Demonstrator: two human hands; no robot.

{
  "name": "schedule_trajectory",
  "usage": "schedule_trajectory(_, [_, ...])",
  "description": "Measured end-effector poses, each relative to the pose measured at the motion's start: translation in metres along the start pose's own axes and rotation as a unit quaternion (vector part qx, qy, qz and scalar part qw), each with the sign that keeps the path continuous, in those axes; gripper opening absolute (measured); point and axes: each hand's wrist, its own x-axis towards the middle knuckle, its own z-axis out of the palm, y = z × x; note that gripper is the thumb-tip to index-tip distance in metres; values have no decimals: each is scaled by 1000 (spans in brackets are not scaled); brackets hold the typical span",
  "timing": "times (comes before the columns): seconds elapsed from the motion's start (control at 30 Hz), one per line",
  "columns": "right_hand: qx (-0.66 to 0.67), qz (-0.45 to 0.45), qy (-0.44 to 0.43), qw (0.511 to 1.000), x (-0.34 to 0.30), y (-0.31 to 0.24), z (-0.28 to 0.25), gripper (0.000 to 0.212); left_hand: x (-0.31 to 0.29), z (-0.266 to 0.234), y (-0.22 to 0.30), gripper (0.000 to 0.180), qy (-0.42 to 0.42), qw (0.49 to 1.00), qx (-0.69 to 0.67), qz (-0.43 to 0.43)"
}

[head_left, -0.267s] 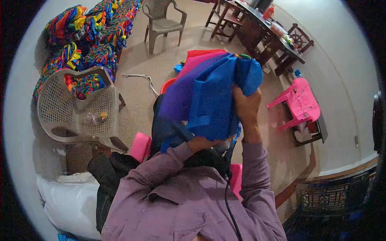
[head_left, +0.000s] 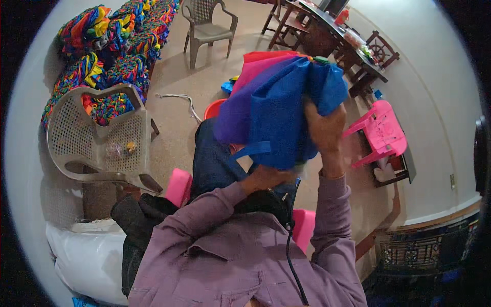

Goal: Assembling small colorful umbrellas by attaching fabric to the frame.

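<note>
Far left, a heap of bright bags (head_left: 110, 46) is running along the wall, its far end bending into the rim. In front of it a beige lattice chair (head_left: 97, 135) is standing, with two small things lying on its seat that are too blurred to name. Below it, a white sack (head_left: 84, 261) is being cut off by the lower edge, with a black bag (head_left: 138, 215) sitting just beside it.

In the middle, the left hand (head_left: 266, 178) is pressing up under a bundle of cloth bags (head_left: 279, 110); its fingers are hidden by the cloth, so its grip cannot be told. The bundle is hanging raised in front of the chest, above the lap: blue outermost (a loose blue strap is dangling at its lower edge), purple, pink and red layers showing at its left and top. A red basin (head_left: 215, 108) is peeking out behind it, mostly covered.

The right hand (head_left: 325, 128) is clutching the bundle's right side, fingers sinking into blue cloth. Further right, a pink stool (head_left: 381, 130) is lying tipped on the floor.
</note>
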Motion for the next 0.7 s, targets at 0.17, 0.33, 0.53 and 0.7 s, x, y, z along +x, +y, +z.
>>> schedule_trajectory(0.17, [-170, -109, 26, 979, 15, 5, -24, 40, 21, -29, -33, 33, -127, 748, -404, -510])
schedule_trajectory(0.33, [-302, -179, -28, 936, 12, 35, -24, 49, 9, -48, -86, 30, 159, 663, -566, -463])
schedule_trajectory(0.53, [-288, -164, -123, 936, -14, 57, -3, 51, 30, -95, -84, 39, 209, 672, -584, -406])
schedule_trajectory(0.7, [-226, -110, -192, 949, -20, 55, 11, 50, 31, -103, -74, 51, 83, 800, -481, -348])
